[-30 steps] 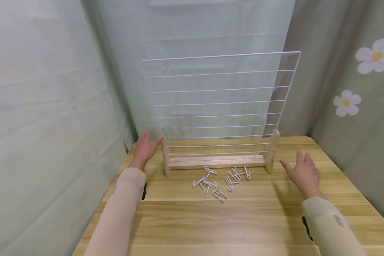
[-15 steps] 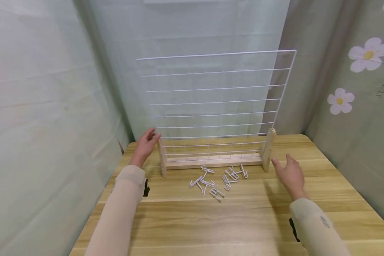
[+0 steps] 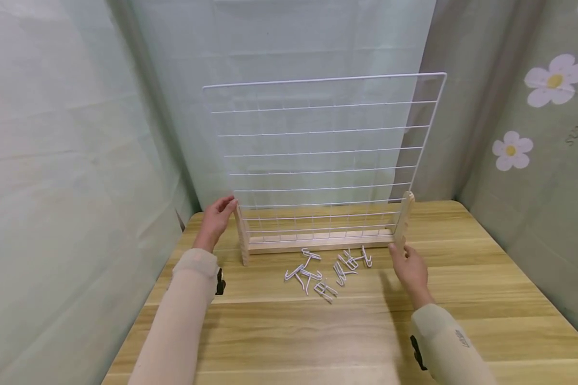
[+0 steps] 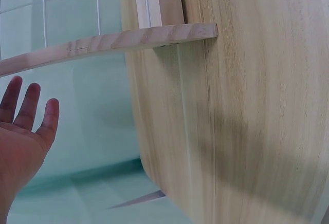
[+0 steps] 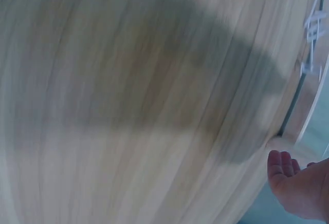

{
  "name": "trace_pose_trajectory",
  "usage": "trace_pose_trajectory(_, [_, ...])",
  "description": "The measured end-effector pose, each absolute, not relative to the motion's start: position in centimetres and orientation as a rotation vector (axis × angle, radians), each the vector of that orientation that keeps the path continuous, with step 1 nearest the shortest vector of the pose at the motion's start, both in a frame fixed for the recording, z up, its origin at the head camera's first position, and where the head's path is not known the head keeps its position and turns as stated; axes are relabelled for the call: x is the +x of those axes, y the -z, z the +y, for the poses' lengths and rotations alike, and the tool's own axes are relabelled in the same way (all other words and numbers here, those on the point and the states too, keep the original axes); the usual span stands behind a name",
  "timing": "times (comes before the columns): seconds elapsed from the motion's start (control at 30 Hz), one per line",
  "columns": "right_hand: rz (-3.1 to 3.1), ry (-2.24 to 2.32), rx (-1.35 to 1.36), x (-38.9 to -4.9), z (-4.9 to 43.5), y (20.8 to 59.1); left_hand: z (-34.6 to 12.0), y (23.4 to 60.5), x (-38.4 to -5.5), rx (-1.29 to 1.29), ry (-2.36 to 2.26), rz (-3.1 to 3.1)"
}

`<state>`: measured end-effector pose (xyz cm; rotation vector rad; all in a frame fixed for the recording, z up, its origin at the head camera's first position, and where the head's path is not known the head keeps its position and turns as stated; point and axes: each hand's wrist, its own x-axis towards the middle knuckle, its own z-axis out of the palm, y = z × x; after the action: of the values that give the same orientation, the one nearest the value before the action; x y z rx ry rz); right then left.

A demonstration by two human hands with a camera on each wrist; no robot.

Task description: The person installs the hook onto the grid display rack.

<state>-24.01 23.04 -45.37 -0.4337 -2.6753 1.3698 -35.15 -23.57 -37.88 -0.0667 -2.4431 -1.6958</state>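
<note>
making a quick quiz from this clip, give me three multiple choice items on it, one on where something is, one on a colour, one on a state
1. Where do the small wire hooks lie?
A. hung on the grid
B. loose on the table in front of the rack's wooden base
C. in the left hand

2. What colour is the wire grid?
A. white
B. black
C. red

3. How does the wire grid stand?
A. flat on the table
B. upright in the wooden base
C. folded in half

Answers:
1. B, the hooks sit in a scatter on the table between the base and the person.
2. A, its frame and wires show white against the green curtain.
3. B, it rises from the base between two wooden end posts, with the left hand and the right hand at either end.
</note>
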Motion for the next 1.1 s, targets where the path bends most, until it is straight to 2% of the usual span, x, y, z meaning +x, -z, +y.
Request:
trace_pose_trajectory(0.27, [-2.517, -1.556, -0.601, -24.3, 19.8, 46.7, -23.6, 38.0, -35.2, -0.047, 1.734, -2.403])
trace_pose_trajectory(0.53, [-2.414, -1.542, -0.624, -24.5, 17.3, 47.4, -23.3, 38.0, -35.1, -0.004, 1.835, -2.365])
trace_pose_trajectory(1.1, [-2.471, -1.339, -0.604, -25.0, 16.2, 49.4, -23.0, 38.4, -35.2, 0.01, 1.908, -2.352])
